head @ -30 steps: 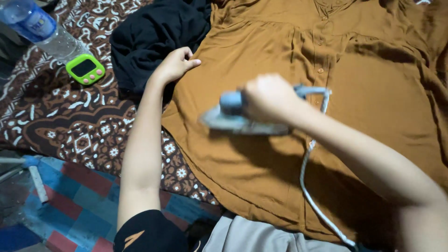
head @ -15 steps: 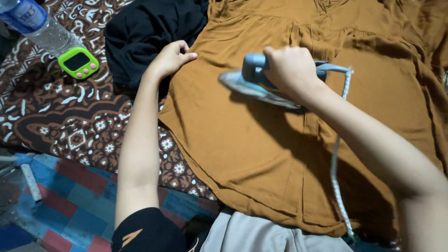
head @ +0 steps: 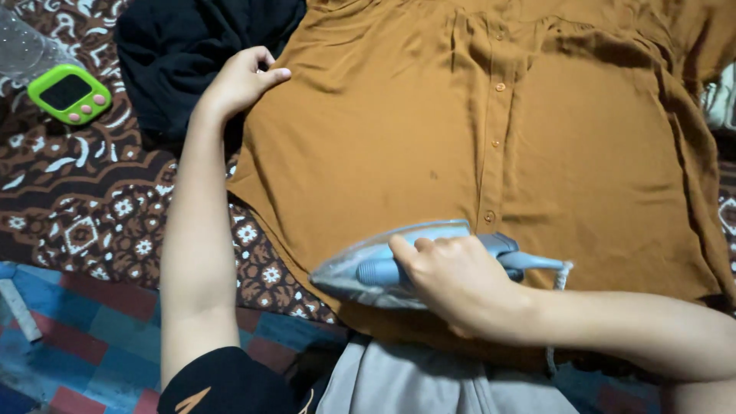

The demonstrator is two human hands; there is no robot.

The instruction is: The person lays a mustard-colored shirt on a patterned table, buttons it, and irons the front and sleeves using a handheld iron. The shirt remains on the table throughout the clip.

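Fingers (head: 418, 257) of the right hand (head: 460, 287) clenched around the handle of a pale blue iron (head: 383, 268), tip aimed left, soleplate flat on the near hem of the shirt. Left hand (head: 239, 80) released, flat, fingertips pressing the shirt's left edge at far left, likely to keep the cloth taut and stop it sliding under the iron.

Largest first: brown patterned mat (head: 84, 192) spread on the floor, carrying everything, probably serving as a padded ironing surface. On it, filling centre and right, the mustard-brown shirt (head: 383, 138), laid open and flat, button placket (head: 494, 130) running from far to near, so both front panels lie smooth for pressing. Dark garment (head: 184, 46) bunched at far left, just beside the shirt and touching the left wrist, seemingly set aside out of the iron's path. Blue and red checked cloth (head: 84, 345) at near left, under the mat's edge. Grey fabric (head: 414, 383) at the near edge, below the iron. White cord (head: 563, 276) trailing from the iron's right end, kept behind the wrist and off the cloth. Smallest: green timer-like gadget (head: 67, 93) at far left, well apart from the iron, beside a clear plastic bottle (head: 23, 46).
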